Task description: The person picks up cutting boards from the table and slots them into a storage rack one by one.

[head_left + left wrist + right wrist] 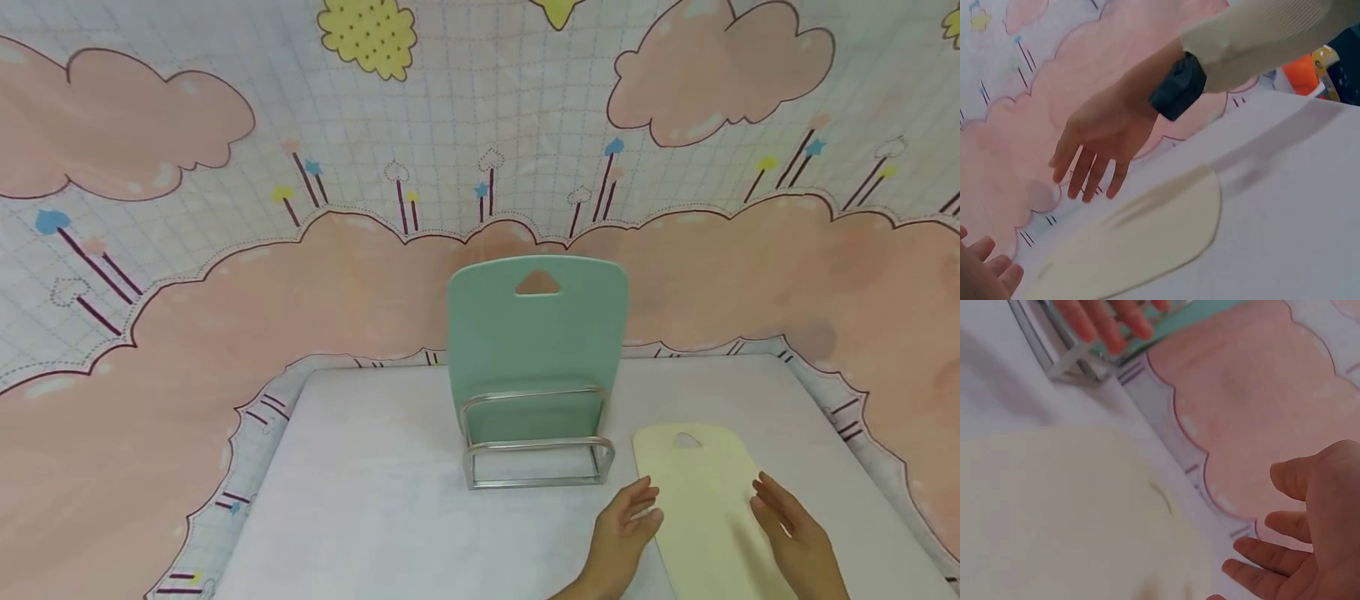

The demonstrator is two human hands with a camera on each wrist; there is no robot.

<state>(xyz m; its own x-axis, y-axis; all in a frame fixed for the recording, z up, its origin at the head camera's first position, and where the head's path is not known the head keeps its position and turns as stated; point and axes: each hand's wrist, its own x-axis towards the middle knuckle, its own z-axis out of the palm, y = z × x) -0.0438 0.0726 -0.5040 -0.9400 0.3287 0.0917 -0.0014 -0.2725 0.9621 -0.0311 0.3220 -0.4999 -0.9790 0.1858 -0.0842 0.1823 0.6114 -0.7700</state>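
A pale yellow cutting board (705, 500) with a small hole near its far end lies flat on the white table. Above its left edge is my left hand (622, 533), fingers slightly bent and holding nothing. My right hand (798, 542) hovers over the opposite edge, its palm turned inward. In the left wrist view, a gap shows between the right hand (1104, 128) and the board (1154, 244). A green cutting board (536, 342) with a triangular hole stands upright in a silver wire rack (540, 446), left of the yellow one.
The white table (360, 500) extends left of the rack. Behind it hangs a printed cloth (360, 283) with clouds and stars. Orange and dark items (1304, 75) appear beyond the table's edge in the left wrist view.
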